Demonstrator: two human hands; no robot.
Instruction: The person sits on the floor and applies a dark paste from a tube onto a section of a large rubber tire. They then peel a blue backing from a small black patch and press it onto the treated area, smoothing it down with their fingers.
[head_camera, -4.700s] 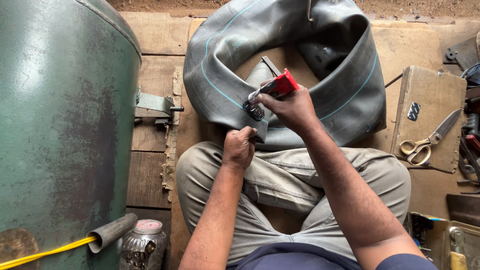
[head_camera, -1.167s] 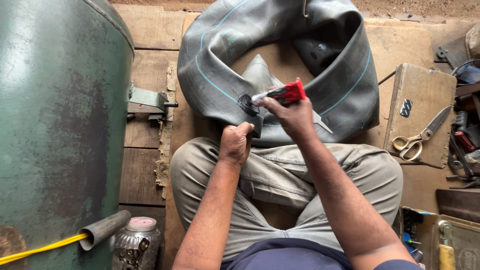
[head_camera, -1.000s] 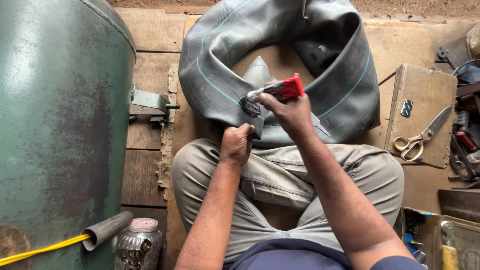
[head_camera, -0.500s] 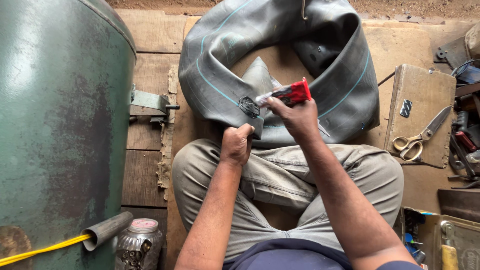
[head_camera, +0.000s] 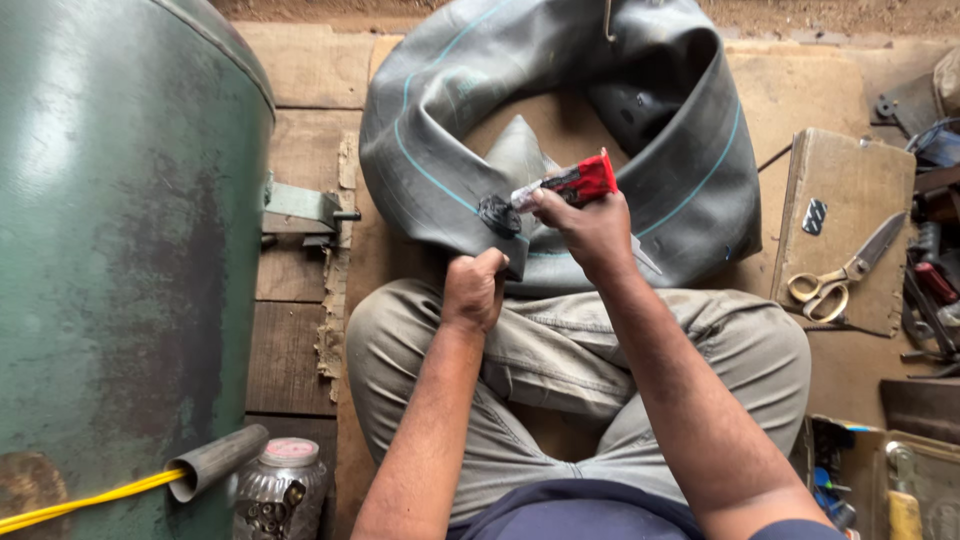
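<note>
A large grey rubber inner tube lies folded on the wooden floor in front of my crossed legs. My left hand grips the tube's near fold and holds it steady. My right hand squeezes a red and silver glue tube, its nozzle touching a dark round spot on the rubber just above my left hand.
A big green metal tank fills the left side, with a pipe stub and yellow hose at its base. A jar of small metal parts stands near my left knee. Scissors rest on a wooden block at right among scattered tools.
The glue tube's nozzle has shifted slightly over the dark spot on the rubber. My left hand keeps the same grip on the fold.
</note>
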